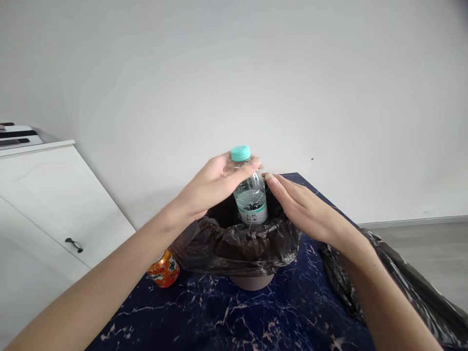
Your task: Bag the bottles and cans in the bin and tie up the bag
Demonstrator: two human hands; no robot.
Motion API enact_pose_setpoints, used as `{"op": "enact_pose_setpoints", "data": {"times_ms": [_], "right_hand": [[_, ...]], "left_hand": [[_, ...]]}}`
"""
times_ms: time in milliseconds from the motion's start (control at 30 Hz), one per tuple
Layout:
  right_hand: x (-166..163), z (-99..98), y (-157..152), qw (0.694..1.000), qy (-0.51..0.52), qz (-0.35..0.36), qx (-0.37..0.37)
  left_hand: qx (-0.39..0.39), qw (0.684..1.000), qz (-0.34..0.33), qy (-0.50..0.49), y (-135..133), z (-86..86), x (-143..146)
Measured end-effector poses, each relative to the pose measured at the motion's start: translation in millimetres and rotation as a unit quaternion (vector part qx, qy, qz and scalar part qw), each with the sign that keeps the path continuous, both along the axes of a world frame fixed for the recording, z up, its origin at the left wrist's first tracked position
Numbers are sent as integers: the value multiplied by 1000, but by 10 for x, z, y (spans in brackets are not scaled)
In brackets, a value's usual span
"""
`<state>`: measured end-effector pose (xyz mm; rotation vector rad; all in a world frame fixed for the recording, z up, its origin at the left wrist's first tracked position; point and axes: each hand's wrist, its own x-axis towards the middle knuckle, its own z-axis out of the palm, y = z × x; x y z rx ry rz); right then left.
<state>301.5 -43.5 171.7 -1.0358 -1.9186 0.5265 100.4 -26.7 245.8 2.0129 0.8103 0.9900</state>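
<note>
My left hand [214, 185] is wrapped round the neck of a clear water bottle [251, 197] with a teal cap, holding it upright over the mouth of a small bin [252, 281] lined with a black plastic bag [237, 246]. The bottle's lower part sits inside the bin opening. My right hand [300, 207] rests on the bag's right rim beside the bottle, fingers stretched out flat and together, fingertips close to the bottle.
The bin stands on a dark blue marbled table [226, 317]. An orange drink bottle [164, 269] lies left of the bin. Another black bag [402, 287] lies at the table's right edge. A white cabinet [47, 204] stands to the left.
</note>
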Motion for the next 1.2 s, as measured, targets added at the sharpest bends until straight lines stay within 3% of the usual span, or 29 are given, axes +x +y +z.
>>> {"op": "enact_pose_setpoints", "data": {"times_ms": [167,367,533,700,867,967,1067,1200], "right_hand": [[18,-19,0,1000,9,2,-5],[3,-50,5,999,9,-43,-20],[-25,-53,2,996,21,-81,18],[-32,-3,-1,995,10,-67,69],[-36,34,-2,998,-43,-36,37],[-35,43,-20,999,-40,-25,20],[-27,38,-39,999,-31,-27,-10],[-7,6,-42,997,-37,-49,-40]], "left_hand": [[-43,997,-25,51,213,-153,118],[37,977,13,208,412,-279,150],[113,939,28,324,400,-299,194],[80,903,15,423,351,-318,197],[101,890,4,444,236,-243,43],[154,908,50,386,132,-176,-132],[208,928,156,268,40,-170,-368],[211,911,318,155,-43,-297,-764]]}}
